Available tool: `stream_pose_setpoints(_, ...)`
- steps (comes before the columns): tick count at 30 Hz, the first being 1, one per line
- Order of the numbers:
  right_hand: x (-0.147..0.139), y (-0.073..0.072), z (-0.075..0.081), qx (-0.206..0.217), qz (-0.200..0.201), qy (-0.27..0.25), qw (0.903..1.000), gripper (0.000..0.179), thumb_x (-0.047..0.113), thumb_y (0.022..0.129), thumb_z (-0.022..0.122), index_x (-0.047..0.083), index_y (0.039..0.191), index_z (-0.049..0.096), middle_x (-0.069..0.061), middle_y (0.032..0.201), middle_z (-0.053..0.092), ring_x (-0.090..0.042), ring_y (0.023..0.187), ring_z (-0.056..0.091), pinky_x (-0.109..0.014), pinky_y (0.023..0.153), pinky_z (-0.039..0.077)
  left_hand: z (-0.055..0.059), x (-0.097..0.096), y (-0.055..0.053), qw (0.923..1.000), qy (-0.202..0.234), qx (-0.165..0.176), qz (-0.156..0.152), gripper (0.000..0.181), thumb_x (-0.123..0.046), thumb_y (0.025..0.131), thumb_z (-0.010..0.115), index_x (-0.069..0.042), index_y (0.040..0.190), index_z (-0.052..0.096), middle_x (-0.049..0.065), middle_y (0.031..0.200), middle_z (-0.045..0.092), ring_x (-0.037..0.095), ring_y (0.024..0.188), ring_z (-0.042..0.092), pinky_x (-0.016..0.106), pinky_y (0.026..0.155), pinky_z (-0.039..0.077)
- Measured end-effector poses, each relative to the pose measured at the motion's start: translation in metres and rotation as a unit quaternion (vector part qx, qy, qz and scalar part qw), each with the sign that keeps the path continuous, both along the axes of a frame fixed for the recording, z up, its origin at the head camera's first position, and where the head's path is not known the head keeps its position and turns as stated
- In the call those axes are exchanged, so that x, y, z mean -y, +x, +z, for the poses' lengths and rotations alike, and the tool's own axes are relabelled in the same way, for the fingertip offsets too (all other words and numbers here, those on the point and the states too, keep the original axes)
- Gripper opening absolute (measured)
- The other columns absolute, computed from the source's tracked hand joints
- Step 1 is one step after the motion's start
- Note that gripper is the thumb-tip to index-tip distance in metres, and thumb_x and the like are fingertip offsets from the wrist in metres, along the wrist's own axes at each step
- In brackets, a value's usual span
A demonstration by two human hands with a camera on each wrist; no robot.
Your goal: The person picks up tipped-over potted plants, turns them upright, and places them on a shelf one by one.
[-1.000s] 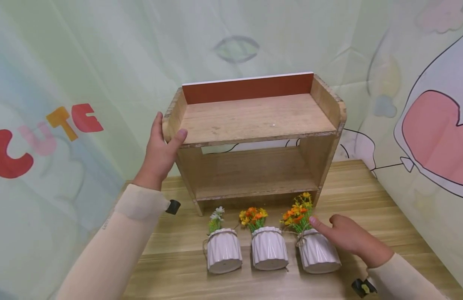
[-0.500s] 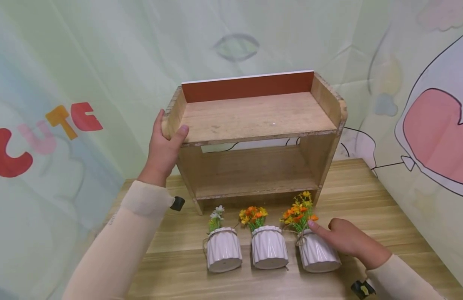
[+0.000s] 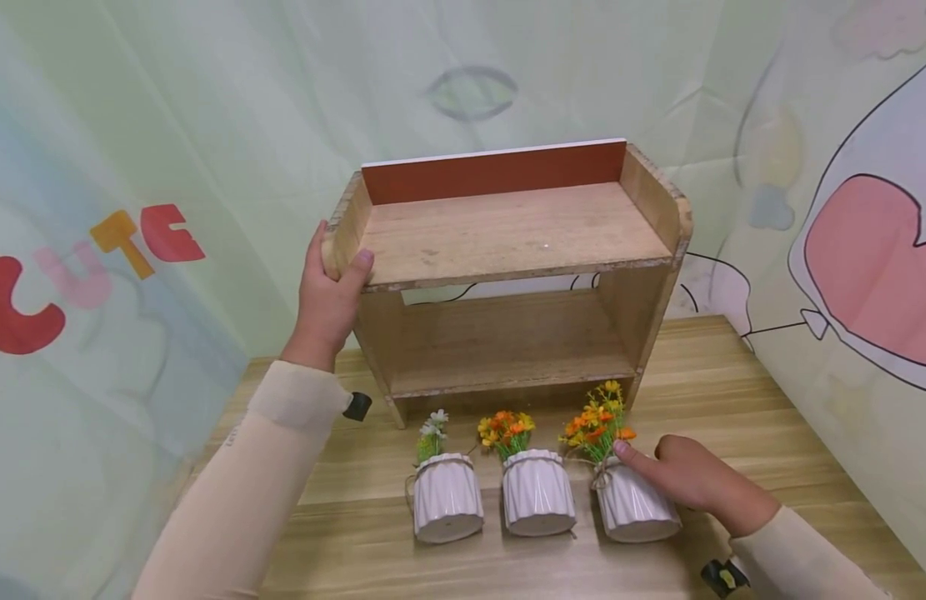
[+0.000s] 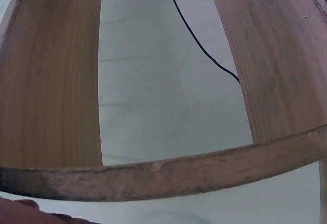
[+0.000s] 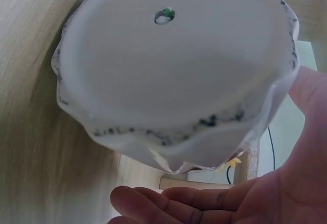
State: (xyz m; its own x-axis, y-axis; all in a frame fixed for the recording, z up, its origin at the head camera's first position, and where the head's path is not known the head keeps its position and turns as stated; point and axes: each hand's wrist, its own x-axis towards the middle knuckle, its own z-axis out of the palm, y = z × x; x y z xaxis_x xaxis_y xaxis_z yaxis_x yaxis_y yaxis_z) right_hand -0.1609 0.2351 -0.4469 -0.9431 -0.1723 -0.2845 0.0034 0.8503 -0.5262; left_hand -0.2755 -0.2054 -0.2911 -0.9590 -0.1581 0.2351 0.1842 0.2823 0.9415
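Note:
My left hand (image 3: 327,304) grips the left side of a small two-tier wooden shelf (image 3: 508,242), thumb on the inner face and fingers outside. In the left wrist view, a bit of this hand shows below the shelf's edge (image 4: 163,180). My right hand (image 3: 698,475) is at the rightmost white flower pot (image 3: 638,504), thumb over its rim near the orange and yellow flowers. In the right wrist view, the pot's base (image 5: 184,65) faces the camera, and a gap shows between the pot and the fingers (image 5: 168,206). All three pots lie tipped, bases toward me.
A middle pot (image 3: 539,496) with orange flowers and a left pot (image 3: 447,500) with white flowers lie in a row before the shelf on the wood-grain table (image 3: 342,533). Printed cloth (image 3: 282,100) hangs close behind and at both sides.
My right thumb has shifted slightly left and down at the right pot's rim, uncovering an orange flower. My left hand has slid slightly along the shelf's side. The pots stay in place.

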Motion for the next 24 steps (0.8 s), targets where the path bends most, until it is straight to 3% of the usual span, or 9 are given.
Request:
stream_pose_setpoints(9, 0.0, 0.0, -0.001, -0.005, 0.001, -0.004, 1.0, 0.084, 0.061, 0.107, 0.047, -0.021, 0.109, 0.066, -0.029, 0.101, 0.071, -0.039, 0.092, 0.07, -0.053, 0.081, 0.057, -0.007, -0.001, 0.0, 1.0, 0.006, -0.002, -0.001, 0.086, -0.049, 0.102, 0.062, -0.04, 0.169, 0.009, 0.005, 0.172, 0.025, 0.029, 0.152, 0.032, 0.052, 0.125, 0.03)
stream_pose_setpoints(24, 0.002, -0.001, -0.008, 0.0, -0.007, -0.013, 0.9999, 0.08, 0.062, 0.106, 0.049, -0.015, 0.1, 0.069, -0.02, 0.09, 0.071, -0.027, 0.078, 0.066, -0.045, 0.069, 0.056, -0.011, -0.004, -0.002, 0.9993, 0.035, -0.012, 0.006, 0.075, -0.045, 0.105, 0.056, -0.036, 0.169, 0.018, 0.009, 0.168, 0.03, 0.027, 0.147, 0.035, 0.049, 0.125, 0.028)
